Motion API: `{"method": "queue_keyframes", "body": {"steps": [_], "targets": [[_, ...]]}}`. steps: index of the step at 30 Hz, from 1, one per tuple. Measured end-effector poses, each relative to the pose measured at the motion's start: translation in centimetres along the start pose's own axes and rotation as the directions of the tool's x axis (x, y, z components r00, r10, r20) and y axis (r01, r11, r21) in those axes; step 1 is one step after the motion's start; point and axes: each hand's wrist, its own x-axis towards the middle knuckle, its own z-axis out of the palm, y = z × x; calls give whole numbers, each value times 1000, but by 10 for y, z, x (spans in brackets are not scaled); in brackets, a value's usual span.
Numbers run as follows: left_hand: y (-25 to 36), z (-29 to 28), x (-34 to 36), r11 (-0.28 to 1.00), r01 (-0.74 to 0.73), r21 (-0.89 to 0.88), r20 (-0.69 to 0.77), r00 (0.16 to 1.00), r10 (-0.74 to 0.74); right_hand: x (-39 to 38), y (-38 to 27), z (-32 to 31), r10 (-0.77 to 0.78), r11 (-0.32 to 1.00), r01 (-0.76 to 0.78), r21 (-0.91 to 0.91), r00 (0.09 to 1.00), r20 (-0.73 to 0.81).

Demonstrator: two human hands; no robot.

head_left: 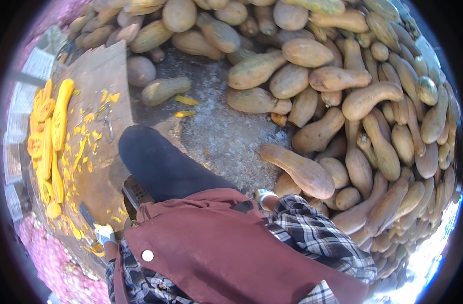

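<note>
My left hand (105, 234), in a white and blue glove, is closed beside the wooden board at lower left. From it a knife (87, 215) with a dark, broad blade reaches over the board. My right hand (265, 196), also gloved, is low beside my body, partly hidden by the plaid sleeve. It is nearest to a large tan squash (300, 171) with a long neck; whether they touch is unclear, and its fingers do not show well. Peeled yellow-orange squash (63, 114) are piled along the board's left side.
The wooden board (107, 66) carries yellow peel scraps (81, 152) and a thin wire-like tool (109, 129). Unpeeled squash (357, 100) heap up ahead and to the right. A lone squash (165, 90) lies on the concrete floor (219, 137). Pink net sacks (44, 253) are at lower left.
</note>
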Motion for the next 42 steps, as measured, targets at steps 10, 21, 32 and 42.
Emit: {"method": "queue_keyframes", "body": {"steps": [10, 21, 32, 42], "targets": [[143, -23, -4, 892, -453, -8, -64, 890, 452, 48, 41, -106, 102, 916, -300, -266, 815, -571], [18, 41, 8, 933, -32, -358, 92, 993, 69, 34, 88, -175, 196, 935, -261, -241, 945, -260], [38, -9, -26, 890, -256, -378, -221, 958, 182, -11, -15, -285, -177, 941, 320, 112, 744, -644], [295, -211, -30, 56, 74, -996, 93, 780, 619, -77, -370, -432, -543, 111, 994, -5, 56, -838]]}}
